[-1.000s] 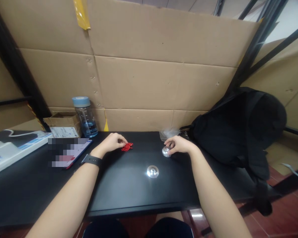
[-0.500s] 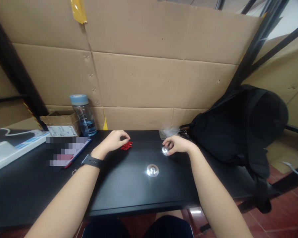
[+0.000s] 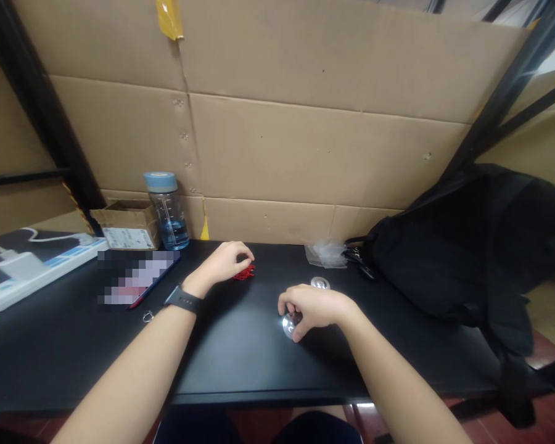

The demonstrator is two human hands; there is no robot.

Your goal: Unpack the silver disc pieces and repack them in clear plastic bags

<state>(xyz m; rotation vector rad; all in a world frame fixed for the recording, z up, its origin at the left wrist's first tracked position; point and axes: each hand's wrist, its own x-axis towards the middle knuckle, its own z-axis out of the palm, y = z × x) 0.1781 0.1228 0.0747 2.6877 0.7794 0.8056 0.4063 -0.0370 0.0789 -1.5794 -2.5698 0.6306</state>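
Where the right hand [image 3: 317, 305] arches over it, we find the near metal disc [image 3: 287, 324] partly hidden; it lies on the black tabletop [image 3: 259, 370], to the left of the black backpack [image 3: 448, 240], our landmark. Its exposed part is silver and mirror-bright with a dark patch, and glare obscures the detail. Thumb and fingers curve about its rim; we cannot tell whether they grip or merely touch it.

A far disc [image 3: 320, 282], closer to the backpack, is likewise silver, its lower edge covered by the right hand. Further left of the backpack we note a heap of small red pieces [image 3: 245, 273], partly screened by the left hand [image 3: 226, 260]. That hand's fingers are bent; we cannot tell whether they hold a piece.

Just left of the backpack lies clear plastic [image 3: 326, 253], its contents unreadable. Far left of it, a flat device [image 3: 155, 279] is masked by pixel blocks, and a white power strip [image 3: 71, 262] is cut off by the frame edge.
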